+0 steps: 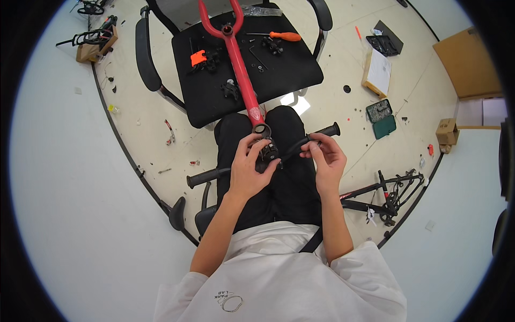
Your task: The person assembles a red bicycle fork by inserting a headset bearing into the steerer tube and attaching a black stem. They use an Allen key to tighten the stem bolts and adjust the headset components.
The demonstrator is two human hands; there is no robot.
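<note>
Across my lap lies a black handlebar (pixel 208 176) with a grip at each end. My left hand (pixel 249 166) curls around the black stem clamp (pixel 270 152) at its middle, thumb and fingers on opposite sides. My right hand (pixel 326 161) is closed in a pinch beside the bar's right half; whatever its fingertips hold is too small to make out. A red bicycle frame (pixel 242 72) stretches from the chair seat to my knees, its forked end far away and its ring-shaped near end (pixel 262 129) just beyond my left fingers.
On the black office chair (pixel 201 104) lie an orange-handled screwdriver (pixel 284 36), an orange-and-black part (pixel 198 58), a hex key (pixel 258 57) and small hardware. A black bicycle frame (pixel 383 198), a green case (pixel 383 126) and a white box (pixel 377 72) rest on the floor at right. A saddle (pixel 177 213) is at left.
</note>
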